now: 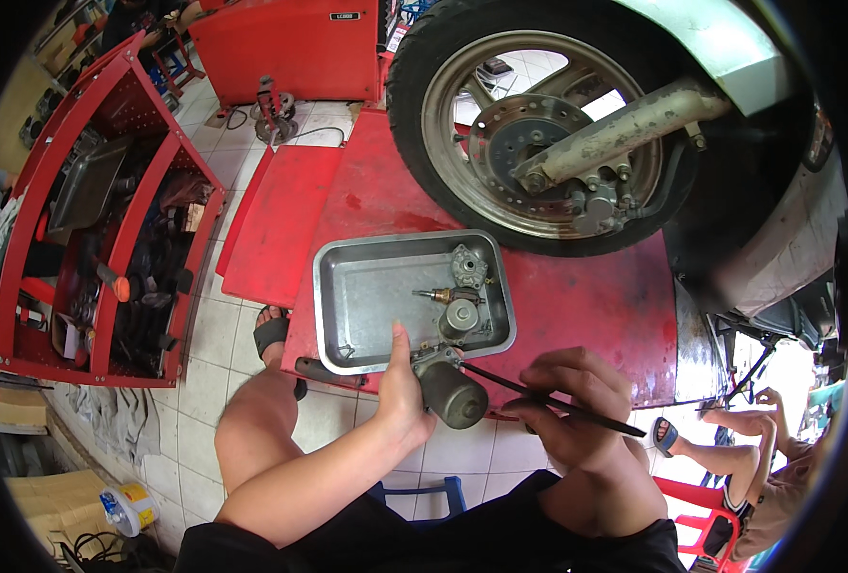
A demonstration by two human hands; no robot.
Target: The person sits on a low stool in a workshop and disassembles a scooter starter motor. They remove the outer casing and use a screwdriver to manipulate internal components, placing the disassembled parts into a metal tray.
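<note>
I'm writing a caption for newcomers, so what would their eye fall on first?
Probably the big wheel at the top, right of centre. Next, the tray on the red platform at mid-picture, with small parts in its right half. At its near edge, the left hand holds a rounded metal part and the right hand a black rod.

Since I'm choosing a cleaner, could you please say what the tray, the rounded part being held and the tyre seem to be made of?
Tray: bare metal, perhaps stainless steel, given its silvery sheen.
Rounded part: probably metal, dull dark grey with soft highlights.
Tyre: likely rubber, matte black with tread.
</note>
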